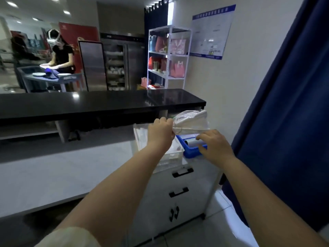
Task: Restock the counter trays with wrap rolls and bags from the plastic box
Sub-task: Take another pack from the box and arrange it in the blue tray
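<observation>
My left hand is shut on the tied end of a bundle of clear plastic bags, held in the air above the trays. My right hand rests with fingers spread on a wrap roll that lies in a blue tray. A clear plastic box sits left of the blue tray, partly hidden by my left arm. Both stand on top of a white drawer cabinet.
A long black counter runs across behind the trays, with a low grey-white worktop to the left. A dark blue curtain hangs close on the right. A white shelf unit and another person at a cart are far behind.
</observation>
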The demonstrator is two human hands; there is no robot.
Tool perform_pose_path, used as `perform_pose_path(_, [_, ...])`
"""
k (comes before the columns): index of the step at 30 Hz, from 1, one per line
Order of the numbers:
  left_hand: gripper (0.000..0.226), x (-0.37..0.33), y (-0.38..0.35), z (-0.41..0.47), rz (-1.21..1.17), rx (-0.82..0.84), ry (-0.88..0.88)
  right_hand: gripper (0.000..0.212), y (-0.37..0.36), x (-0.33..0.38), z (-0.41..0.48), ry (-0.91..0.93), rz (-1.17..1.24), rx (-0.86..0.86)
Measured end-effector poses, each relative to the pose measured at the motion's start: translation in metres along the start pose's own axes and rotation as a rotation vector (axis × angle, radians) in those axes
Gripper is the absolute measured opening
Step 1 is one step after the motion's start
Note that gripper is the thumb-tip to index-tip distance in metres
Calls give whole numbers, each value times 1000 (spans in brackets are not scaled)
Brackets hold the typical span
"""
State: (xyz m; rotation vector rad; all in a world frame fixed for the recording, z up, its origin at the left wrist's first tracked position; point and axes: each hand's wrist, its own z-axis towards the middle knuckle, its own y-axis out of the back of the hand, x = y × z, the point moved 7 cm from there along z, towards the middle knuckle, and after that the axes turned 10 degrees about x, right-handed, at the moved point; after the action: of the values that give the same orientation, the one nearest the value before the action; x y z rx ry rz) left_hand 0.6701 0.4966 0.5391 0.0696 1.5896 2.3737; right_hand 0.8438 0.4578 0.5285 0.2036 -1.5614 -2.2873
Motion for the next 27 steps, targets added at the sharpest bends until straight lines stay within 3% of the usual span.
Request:
perform_pose_path(7, [33,-72,-71,68,41,71,-1,21,-26,-118,-1,-25,56,54])
perform_pose_path(11, [27,-79,-108,97,58,125,-8,21,-57,-161,10,-20,104,80])
perform_pose_path(17, [23,-55,-167,154,97,175,-9,22,-108,-206,65,-44,159,122])
perform_pose_path(27, [22,10,-257,289,-40,164,38,16,-170,-279,206,-105,125,176])
